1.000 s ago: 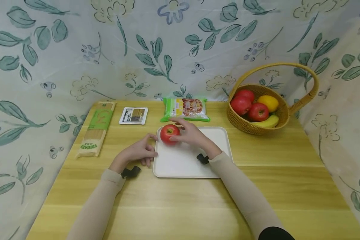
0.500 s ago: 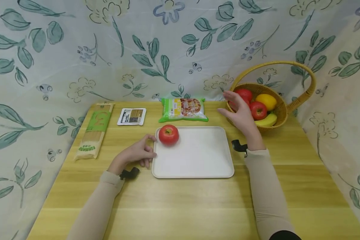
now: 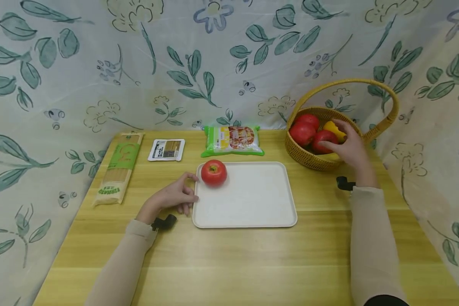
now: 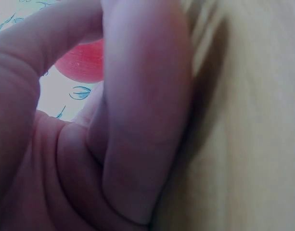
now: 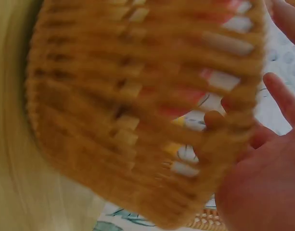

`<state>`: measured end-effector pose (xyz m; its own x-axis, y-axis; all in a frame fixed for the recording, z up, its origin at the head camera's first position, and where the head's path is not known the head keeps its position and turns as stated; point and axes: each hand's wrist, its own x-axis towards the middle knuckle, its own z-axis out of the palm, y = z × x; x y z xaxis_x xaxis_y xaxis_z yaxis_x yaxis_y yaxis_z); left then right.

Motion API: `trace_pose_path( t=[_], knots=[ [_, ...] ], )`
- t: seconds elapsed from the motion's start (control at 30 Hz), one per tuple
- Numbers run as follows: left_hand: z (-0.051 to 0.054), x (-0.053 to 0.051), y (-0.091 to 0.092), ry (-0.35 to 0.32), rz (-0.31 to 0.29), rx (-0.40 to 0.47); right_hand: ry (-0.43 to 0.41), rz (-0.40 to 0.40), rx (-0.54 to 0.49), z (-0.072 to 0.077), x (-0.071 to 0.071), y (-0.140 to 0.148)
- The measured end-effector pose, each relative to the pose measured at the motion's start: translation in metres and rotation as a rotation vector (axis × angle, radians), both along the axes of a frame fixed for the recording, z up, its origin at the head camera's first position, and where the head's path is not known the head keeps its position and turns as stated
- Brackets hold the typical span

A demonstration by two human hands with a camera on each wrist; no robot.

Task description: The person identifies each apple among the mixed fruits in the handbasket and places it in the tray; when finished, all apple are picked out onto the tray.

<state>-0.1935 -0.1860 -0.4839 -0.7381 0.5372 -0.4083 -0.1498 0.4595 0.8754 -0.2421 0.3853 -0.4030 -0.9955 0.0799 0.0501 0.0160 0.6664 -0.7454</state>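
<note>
In the head view, my left hand (image 3: 171, 196) lies beside the white tray (image 3: 248, 199), with index finger and thumb touching its left rim. One red apple (image 3: 213, 173) sits in the tray's far left corner; part of it shows past my bent fingers (image 4: 142, 110) in the left wrist view. My right hand (image 3: 352, 148) reaches over the wicker basket (image 3: 304, 157), fingers spread around a red apple (image 3: 323, 139) and partly covering a yellow fruit (image 3: 330, 126). A banana (image 3: 329, 157) lies mostly hidden below. The basket's wall (image 5: 113, 96) fills much of the right wrist view.
Two more red apples (image 3: 302, 133) lie at the basket's left, under its tall arched handle (image 3: 348, 80). Behind the tray is a green food bag (image 3: 232, 140). A small flat packet (image 3: 166, 150) and a long noodle pack (image 3: 119, 168) lie to the left. A patterned cloth hangs behind.
My right hand has let go of the apple on the tray and moved right, over the basket's fruit. My left hand has stayed at the tray's left rim.
</note>
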Motion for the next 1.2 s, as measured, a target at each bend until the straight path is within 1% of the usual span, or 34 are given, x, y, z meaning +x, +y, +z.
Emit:
trace_pose_path(
  t=[0.1, 0.2, 0.33, 0.53, 0.7, 0.83, 1.03, 1.2],
  knots=[
    [0.0, 0.0, -0.001, 0.006, 0.0, 0.0, -0.042, 0.042, 0.065, -0.003, -0.004, 0.009],
    [-0.002, 0.0, -0.001, 0.006, 0.001, 0.0, -0.066, 0.077, 0.119, -0.008, -0.008, 0.015],
    [-0.003, 0.0, -0.001, 0.003, 0.0, 0.001, -0.065, 0.1, 0.184, -0.016, -0.012, 0.02],
    [-0.003, 0.0, -0.001, 0.012, -0.001, 0.001, -0.051, 0.113, 0.289, -0.022, -0.019, 0.022],
    [-0.002, 0.0, -0.001, 0.014, 0.001, 0.002, -0.054, 0.091, 0.297, -0.024, -0.02, 0.018],
    [-0.002, 0.0, -0.001, 0.015, 0.002, -0.002, -0.061, 0.077, 0.293, -0.022, -0.021, 0.016],
    [-0.002, 0.0, -0.001, 0.017, 0.002, 0.001, -0.046, 0.064, 0.298, -0.023, -0.02, 0.015],
    [-0.002, 0.001, -0.001, 0.014, 0.003, -0.006, -0.032, 0.025, 0.273, -0.025, -0.018, 0.017]
  ],
)
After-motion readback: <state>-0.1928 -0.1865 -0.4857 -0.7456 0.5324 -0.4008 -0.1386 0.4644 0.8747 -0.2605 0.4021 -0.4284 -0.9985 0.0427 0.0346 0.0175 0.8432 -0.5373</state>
